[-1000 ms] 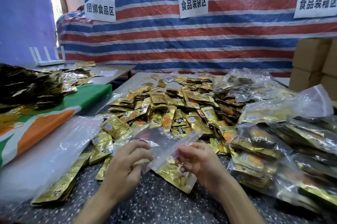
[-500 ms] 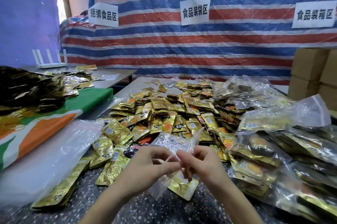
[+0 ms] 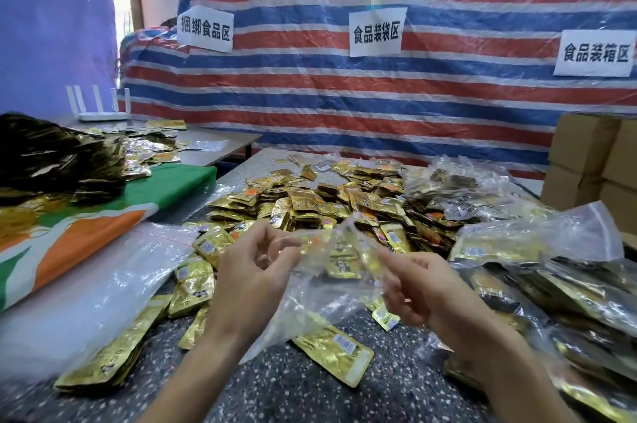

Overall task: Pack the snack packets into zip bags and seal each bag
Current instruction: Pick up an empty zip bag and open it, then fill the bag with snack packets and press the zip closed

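Observation:
A clear, empty zip bag hangs between my hands above the speckled table. My left hand pinches its left top edge and my right hand pinches the right top edge, with the mouth pulled apart. Behind the bag lies a large heap of loose gold snack packets. One gold packet lies flat on the table under the bag.
Filled zip bags pile up at the right. A stack of empty clear bags lies at the left beside a green and orange cloth. Cardboard boxes stand at the far right. A striped tarp hangs behind.
My hands have moved apart, spreading the zip bag's mouth wider. The bag has risen from near the table and now stretches between them.

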`<state>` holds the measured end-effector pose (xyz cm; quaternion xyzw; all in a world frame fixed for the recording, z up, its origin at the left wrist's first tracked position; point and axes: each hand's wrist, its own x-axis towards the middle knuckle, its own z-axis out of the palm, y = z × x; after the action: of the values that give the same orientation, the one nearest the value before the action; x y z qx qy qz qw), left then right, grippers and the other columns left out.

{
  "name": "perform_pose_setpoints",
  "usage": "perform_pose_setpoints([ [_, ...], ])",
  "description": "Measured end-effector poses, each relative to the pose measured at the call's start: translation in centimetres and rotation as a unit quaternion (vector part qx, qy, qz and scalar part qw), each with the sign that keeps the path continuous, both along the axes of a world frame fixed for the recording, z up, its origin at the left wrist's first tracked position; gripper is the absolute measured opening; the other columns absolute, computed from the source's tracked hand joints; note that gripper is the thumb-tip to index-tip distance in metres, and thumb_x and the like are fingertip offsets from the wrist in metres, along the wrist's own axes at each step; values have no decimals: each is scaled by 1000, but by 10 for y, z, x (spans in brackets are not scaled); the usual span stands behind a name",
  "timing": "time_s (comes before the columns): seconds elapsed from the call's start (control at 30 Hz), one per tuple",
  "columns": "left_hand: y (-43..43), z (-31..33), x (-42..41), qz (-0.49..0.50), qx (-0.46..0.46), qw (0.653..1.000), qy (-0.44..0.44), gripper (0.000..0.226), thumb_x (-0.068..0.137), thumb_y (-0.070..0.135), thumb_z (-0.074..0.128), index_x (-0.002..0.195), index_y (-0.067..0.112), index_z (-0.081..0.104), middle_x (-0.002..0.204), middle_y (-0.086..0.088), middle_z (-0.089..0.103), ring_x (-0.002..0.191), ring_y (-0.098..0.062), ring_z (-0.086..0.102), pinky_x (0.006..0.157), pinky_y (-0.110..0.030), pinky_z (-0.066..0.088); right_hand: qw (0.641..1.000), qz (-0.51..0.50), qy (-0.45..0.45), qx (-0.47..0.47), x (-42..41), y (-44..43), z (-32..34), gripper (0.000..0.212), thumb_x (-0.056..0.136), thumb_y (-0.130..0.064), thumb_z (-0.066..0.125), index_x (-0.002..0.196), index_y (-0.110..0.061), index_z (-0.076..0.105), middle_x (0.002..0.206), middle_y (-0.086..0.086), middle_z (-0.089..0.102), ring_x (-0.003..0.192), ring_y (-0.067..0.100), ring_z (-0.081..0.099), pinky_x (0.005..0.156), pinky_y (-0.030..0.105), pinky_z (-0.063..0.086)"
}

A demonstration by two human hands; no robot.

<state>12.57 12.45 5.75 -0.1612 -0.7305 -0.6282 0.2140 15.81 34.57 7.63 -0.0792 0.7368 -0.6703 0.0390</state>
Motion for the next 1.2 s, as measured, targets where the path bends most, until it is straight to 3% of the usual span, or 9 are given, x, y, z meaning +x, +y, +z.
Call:
perform_pose_setpoints([
  [0.1, 2, -3, -18, -31, 15, 999, -1, 17, 94, 2, 58, 81, -5, 51, 90, -12, 72, 86, -12, 72, 69, -21, 57, 996, -73, -8, -43, -23, 6, -9, 64, 79, -74, 62, 68, -11, 62, 63, 6, 58, 48, 14, 50, 40, 22, 38],
  [0.23, 11, -14, -36, -54, 27, 998, -26, 20, 97, 4, 54, 82, -6, 46, 87, -8, 74, 83, -19, 75, 75, -41, 59, 920, -296, 120, 227, -72, 10, -49, 7, 97, -21, 65, 95, -15, 68, 99, 6, 70, 71, 2, 63, 61, 12, 52],
  [0.37, 23, -31, -53, -47, 46, 997, -44, 24, 96, 4, 54, 76, -3, 43, 84, -13, 73, 81, -21, 75, 68, -38, 59, 853, -277, 154, 414, -112, 12, -96, 52, 98, -1, 53, 148, -6, 41, 155, 8, 36, 147, 20, 30, 117, 24, 17],
  [0.43, 28, -40, -61, -40, 54, 996, -53, 25, 97, 3, 55, 77, -7, 42, 84, -16, 72, 82, -22, 75, 68, -34, 59, 840, -276, 111, 453, -123, 14, -110, 63, 99, -4, 48, 157, -7, 22, 165, 8, 18, 155, 25, 6, 122, 31, 3],
  [0.6, 34, -54, -76, -54, 62, 994, -71, 25, 97, 2, 55, 81, -11, 41, 82, -15, 73, 79, -24, 76, 63, -24, 58, 791, -300, 69, 528, -130, 19, -127, 63, 100, -31, 49, 154, -8, 26, 162, 5, 28, 155, 24, 10, 124, 37, 20],
  [0.8, 35, -69, -83, -60, 58, 993, -77, 22, 98, 2, 54, 85, -14, 46, 83, -12, 73, 78, -25, 75, 70, -31, 60, 799, -337, 108, 487, -130, 20, -121, 40, 105, -23, 44, 142, -9, 50, 143, 2, 54, 145, 22, 32, 120, 36, 29],
  [0.9, 37, -72, -81, -75, 57, 991, -94, 20, 98, 2, 53, 88, -15, 49, 84, -13, 74, 80, -28, 73, 76, -42, 61, 831, -359, 156, 395, -123, 19, -114, 27, 107, -29, 41, 108, -15, 64, 99, -4, 65, 109, 21, 57, 89, 38, 49],
  [0.97, 37, -72, -82, -76, 55, 991, -98, 20, 98, 3, 53, 89, -14, 51, 84, -12, 74, 80, -27, 74, 77, -43, 61, 843, -381, 187, 330, -118, 20, -108, 25, 107, -28, 40, 101, -17, 61, 80, -5, 59, 76, 16, 57, 64, 30, 43],
  [1.2, 39, -70, -81, -81, 49, 990, -108, 23, 97, 6, 56, 86, -12, 47, 87, -11, 74, 80, -27, 74, 81, -46, 59, 869, -426, 250, 14, -96, 24, -75, 21, 109, -19, 37, 104, -19, 57, 88, 1, 64, 66, 8, 69, 50, 24, 56],
])
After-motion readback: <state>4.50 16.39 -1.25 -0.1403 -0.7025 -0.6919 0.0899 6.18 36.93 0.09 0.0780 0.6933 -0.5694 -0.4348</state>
